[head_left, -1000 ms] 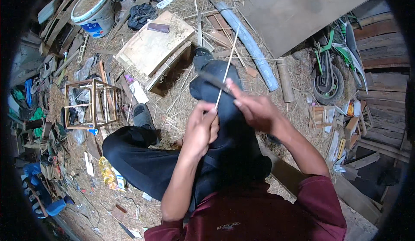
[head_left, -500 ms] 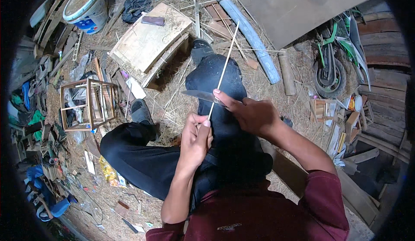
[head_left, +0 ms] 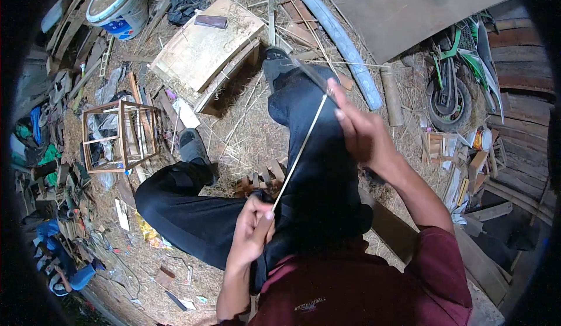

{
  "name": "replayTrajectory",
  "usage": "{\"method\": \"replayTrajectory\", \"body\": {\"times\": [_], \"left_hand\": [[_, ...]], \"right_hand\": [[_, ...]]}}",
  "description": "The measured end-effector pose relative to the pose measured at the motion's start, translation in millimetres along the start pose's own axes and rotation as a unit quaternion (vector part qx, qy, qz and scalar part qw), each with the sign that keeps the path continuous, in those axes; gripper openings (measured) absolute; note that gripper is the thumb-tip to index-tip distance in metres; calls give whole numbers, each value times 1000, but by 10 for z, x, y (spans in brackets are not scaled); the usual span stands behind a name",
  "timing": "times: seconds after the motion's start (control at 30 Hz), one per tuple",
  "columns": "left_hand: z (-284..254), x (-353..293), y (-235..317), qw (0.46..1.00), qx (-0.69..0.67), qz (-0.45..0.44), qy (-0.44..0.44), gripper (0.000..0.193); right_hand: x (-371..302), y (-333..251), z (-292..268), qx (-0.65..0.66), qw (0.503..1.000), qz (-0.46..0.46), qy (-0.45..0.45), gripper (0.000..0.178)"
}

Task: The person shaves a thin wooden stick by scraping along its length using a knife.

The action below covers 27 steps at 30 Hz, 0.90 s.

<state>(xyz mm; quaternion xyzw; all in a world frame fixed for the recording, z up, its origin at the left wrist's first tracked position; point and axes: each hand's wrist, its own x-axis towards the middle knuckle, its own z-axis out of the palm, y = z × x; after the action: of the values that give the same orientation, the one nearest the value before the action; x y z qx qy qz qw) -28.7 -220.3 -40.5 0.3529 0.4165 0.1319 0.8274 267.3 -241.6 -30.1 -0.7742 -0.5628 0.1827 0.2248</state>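
1. Ground [head_left: 234, 142] littered with straw and wood scraps spreads around the seated person.
2. Flat brown panel [head_left: 415, 10] lies across the upper right.
3. Dark trousers [head_left: 324, 171] cover the person's legs; one knee is bent out to the left, the other leg reaches forward beneath the hands.
4. Low wooden table [head_left: 204, 48] with a pale top stands ahead, left of the forward foot.
5. Motorcycle [head_left: 450, 89], green and white, shows its front wheel at the right, by a plank wall.
6. White bucket [head_left: 120, 13] with blue markings stands at the upper left.
7. Open wooden frame [head_left: 122, 133], box-shaped, sits on the left.
8. Right hand [head_left: 359, 130] is held over the forward leg, its fingers closed around a knife's handle, which they mostly hide.
9. Left hand [head_left: 252, 229] is low over the lap, its fingers pinching the near end of a stick.
10. Thin pale stick [head_left: 300, 152] slants from the left hand up to the blade, just beside the right fingers; blur hides whether they touch.
11. Knife [head_left: 310, 74] points up and left, its blade blurred.
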Motion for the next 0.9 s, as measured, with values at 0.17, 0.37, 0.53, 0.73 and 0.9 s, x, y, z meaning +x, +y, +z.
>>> {"method": "replayTrajectory", "body": {"times": [0.17,0.37,0.53,0.73,0.9], "left_hand": [[416,781,466,979,154,130,33,7],[483,962,527,965,191,171,60,4],[403,726,267,975,147,153,61,3],[150,132,36,985,120,101,66,6],[-163,-384,-82,999,44,0,33,11]], "right_hand": [[110,-220,-117,11,979,-22,-204,57],[155,-123,97,-38,989,-123,-69,56],[16,0,231,-76,987,-142,-28,56],[67,-170,55,-98,990,-49,-91,56],[12,95,160,41,987,-142,61,57]]}}
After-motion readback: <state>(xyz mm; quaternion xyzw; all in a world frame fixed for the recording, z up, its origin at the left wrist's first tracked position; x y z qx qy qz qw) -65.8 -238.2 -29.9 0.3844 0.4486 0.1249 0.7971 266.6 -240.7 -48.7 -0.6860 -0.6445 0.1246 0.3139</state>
